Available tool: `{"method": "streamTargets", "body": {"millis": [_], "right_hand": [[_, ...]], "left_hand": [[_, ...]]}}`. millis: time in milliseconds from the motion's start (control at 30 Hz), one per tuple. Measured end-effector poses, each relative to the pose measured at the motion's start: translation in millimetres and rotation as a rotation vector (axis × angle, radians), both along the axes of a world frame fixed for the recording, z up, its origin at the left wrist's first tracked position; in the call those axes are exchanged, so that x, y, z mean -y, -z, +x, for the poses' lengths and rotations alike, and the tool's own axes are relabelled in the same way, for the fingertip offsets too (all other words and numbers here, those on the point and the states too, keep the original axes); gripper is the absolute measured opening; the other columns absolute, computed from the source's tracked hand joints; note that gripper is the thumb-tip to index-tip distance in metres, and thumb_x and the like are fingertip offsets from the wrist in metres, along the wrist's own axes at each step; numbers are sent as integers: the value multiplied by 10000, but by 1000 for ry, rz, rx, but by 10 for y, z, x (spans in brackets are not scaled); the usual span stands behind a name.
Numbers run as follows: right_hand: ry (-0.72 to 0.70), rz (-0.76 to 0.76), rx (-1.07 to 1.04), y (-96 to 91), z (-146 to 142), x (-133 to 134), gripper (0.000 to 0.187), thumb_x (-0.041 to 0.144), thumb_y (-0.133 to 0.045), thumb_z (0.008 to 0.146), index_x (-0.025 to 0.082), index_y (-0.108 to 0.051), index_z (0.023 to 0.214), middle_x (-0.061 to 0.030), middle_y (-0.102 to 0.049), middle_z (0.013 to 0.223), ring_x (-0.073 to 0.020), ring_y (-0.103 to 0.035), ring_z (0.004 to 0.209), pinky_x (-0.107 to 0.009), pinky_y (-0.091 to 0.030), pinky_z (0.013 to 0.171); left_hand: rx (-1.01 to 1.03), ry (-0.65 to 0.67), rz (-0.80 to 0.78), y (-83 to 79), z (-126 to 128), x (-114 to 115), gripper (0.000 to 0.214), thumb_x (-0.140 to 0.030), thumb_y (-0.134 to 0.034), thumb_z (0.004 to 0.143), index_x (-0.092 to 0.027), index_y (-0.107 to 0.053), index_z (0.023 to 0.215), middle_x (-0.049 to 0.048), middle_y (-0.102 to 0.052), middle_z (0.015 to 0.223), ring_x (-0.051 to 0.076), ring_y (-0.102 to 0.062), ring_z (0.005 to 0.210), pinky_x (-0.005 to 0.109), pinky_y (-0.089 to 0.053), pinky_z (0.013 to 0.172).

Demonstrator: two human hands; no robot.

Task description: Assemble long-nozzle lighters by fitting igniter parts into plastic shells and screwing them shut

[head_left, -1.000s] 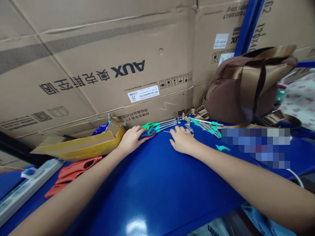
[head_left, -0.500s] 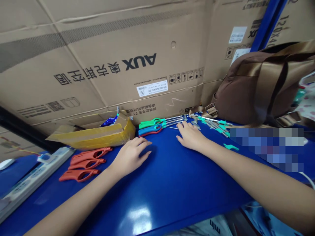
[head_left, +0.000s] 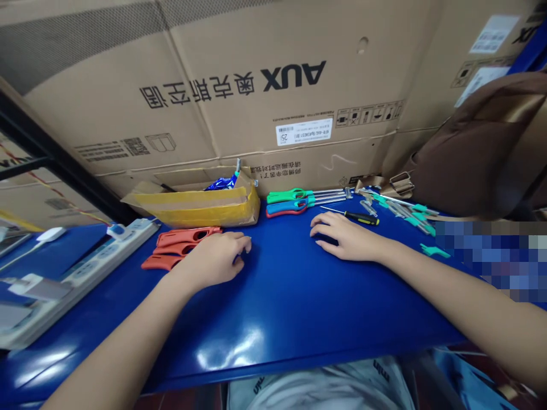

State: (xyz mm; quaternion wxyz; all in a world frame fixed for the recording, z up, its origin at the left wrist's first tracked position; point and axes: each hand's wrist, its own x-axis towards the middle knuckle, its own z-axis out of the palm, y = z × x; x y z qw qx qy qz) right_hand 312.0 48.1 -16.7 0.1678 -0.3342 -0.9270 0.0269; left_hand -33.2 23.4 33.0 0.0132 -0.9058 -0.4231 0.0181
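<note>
Three orange-red handles (head_left: 176, 237) lie flat on the counter (head_left: 273, 296), at about 10 o'clock from its bare middle. Left hand (head_left: 220, 257): half uncurled, thumb and fingers parted, nothing seen in its grasp. It covers part of the handles in view; contact cannot be told. Right hand (head_left: 337, 234): palm down, fingers gently bent, thumb apart, nothing seen in grip. A screwdriver (head_left: 361, 218) lies just beyond its knuckles; touch not determinable.

Appearance: handles matt, one above another in a loose stack of rows, each with a finger loop toward 3 o'clock where visible. Screwdriver grip black and yellow, thin shaft toward 9 o'clock.

Further out: at 12 o'clock, a cluster of rod-tipped tools (head_left: 282, 205), handles green, blue and red, metal rods toward 3 o'clock. At 2 o'clock, a pile of metal rods with green ends (head_left: 399, 210), close to a brown backpack (head_left: 470, 154). At 11 o'clock, a small yellow-taped box (head_left: 205, 209) containing a blue packet (head_left: 222, 183). At 9 o'clock, a white power strip (head_left: 92, 265). Large printed carton (head_left: 235, 45) upright behind everything at 12.
</note>
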Motion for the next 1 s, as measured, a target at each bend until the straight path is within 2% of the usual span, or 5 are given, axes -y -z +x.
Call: {"method": "streamTargets", "body": {"millis": [300, 633, 767, 900, 1000], "right_hand": [[-19, -99, -88, 60, -1, -62, 214, 320, -528, 985, 218, -637, 1138, -119, -626, 1216, -278, -590, 1143, -496, -464, 1032], [-35, -128, -90, 56, 30, -52, 226, 334, -515, 995, 219, -627, 1154, -112, -622, 1213, -272, -580, 1145, -495, -459, 1039], [-40, -125, -91, 50, 35, -60, 222, 335, -514, 997, 218, -630, 1146, -112, -624, 1204, -269, -582, 1135, -493, -462, 1038], [-46, -125, -93, 40, 27, -50, 218, 324, -520, 991, 216, -634, 1142, -114, -633, 1192, -271, -590, 1128, -493, -468, 1036], [-44, -129, -91, 34, 20, -43, 215, 316, -524, 987, 220, -637, 1143, -114, -639, 1193, -273, -594, 1131, -497, -469, 1038]], "left_hand": [[-88, -371, -167, -260, -518, -73, 375, -101, -594, 589, -255, -725, 906, 43, -739, 940, 280, -689, 869, 321, -490, 706], [-149, -491, -322, -275, -485, -141, 157, -117, -578, 561, -220, -682, 620, 18, -625, 555, 198, -558, 458, 274, -338, 473], [-133, -408, -352, -286, -474, -146, 192, -107, -578, 578, -224, -711, 653, 8, -661, 589, 194, -588, 507, 269, -363, 482], [-31, -200, -421, -260, -272, -77, 182, -202, -654, 735, -278, -777, 846, -35, -757, 851, 177, -685, 781, 249, -502, 719], [363, 107, -449, -213, -46, -4, 313, -370, -735, 838, -272, -762, 1133, 12, -754, 1149, 191, -681, 1048, 269, -505, 939]]}}
